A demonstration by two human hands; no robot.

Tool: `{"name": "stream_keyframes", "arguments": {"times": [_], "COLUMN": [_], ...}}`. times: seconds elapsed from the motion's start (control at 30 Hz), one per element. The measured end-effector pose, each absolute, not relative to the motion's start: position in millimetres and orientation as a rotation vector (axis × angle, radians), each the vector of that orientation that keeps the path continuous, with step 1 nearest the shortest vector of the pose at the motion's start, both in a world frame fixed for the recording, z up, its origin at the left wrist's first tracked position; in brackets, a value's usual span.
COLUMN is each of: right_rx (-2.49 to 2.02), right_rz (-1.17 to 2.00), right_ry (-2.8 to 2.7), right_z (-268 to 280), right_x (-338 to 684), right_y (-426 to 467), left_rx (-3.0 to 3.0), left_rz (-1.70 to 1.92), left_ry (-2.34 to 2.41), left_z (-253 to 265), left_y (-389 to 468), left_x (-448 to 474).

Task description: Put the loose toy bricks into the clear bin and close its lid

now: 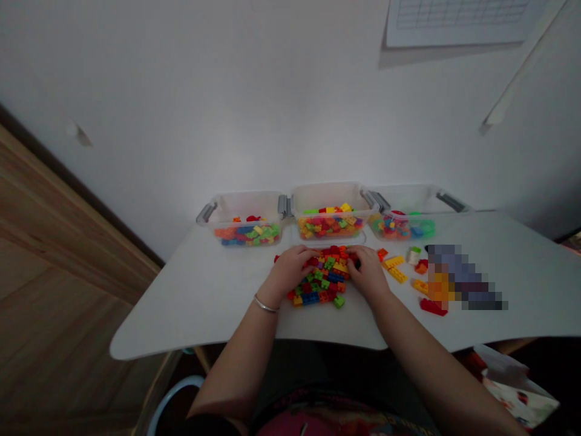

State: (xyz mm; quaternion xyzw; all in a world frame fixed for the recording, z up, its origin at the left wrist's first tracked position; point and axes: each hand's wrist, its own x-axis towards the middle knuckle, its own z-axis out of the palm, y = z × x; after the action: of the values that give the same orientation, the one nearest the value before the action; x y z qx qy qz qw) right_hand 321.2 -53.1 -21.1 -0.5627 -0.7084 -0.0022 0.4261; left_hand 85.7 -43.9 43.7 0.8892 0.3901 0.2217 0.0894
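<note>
- one pile of small interlocking plastic bricks in red, orange, green, blue, yellow and purple (324, 280), lying on the table at the centre, between the two hands; a short row with blue and orange bricks lies along its 6 o'clock edge.
- one left hand (293, 266), at the pile's 10 o'clock side, fingers bent and touching the bricks; cannot tell whether it pinches one.
- one right hand (367, 271), at the pile's 2 o'clock side, thumb and fingers curled around a small dark gap; cannot tell whether a brick is gripped.
- one thin silver-coloured bracelet (265, 307), around the left wrist.
- one white table with a rounded corner (195, 309), beneath everything listed above.
- three clear plastic bins with grey handles, side by side against the wall: one at 11 o'clock (247, 203), one at 12 (331, 197), one at 1 (408, 200), each partly filled with coloured pieces.
- loose pieces at 3 o'clock, just beside the right hand: two long yellow bricks (394, 263), touching or nearly so; one white-and-green piece (413, 256); one red elongated piece (433, 307), nearer 4 o'clock.
- one pixelated patch, farther toward 3 o'clock, contents hidden.
- one white sheet printed with a grid (458, 18), on the pale wall (204, 109), high at 1 o'clock.
</note>
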Motion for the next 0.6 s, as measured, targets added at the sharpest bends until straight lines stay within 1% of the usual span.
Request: {"name": "stream_keyframes", "arguments": {"times": [0.13,0.27,0.37,0.47,0.6], "right_rx": [-1.408,-1.386,-1.363,-1.352,-1.346], "right_rz": [0.002,0.011,0.013,0.015,0.021], "right_ry": [-1.769,-1.761,-1.759,-1.760,-1.766], "right_z": [-20.6,-18.8,-18.0,-17.9,-17.9], "right_x": [321.3,320.4,319.6,319.6,320.7], "right_y": [-53.1,-54.8,-56.0,-56.3,-56.0], "left_rx": [2.509,2.521,2.445,2.275,2.294], "left_rz": [1.005,1.444,1.673,1.768,1.641], "left_ry": [1.094,1.167,1.237,1.253,1.299], "left_z": [56.5,75.1,88.8,102.0,118.3], "left_y": [-39.7,-28.8,-21.4,-14.4,-0.7], "left_x": [89.0,90.3,91.8,95.5,101.7]}}
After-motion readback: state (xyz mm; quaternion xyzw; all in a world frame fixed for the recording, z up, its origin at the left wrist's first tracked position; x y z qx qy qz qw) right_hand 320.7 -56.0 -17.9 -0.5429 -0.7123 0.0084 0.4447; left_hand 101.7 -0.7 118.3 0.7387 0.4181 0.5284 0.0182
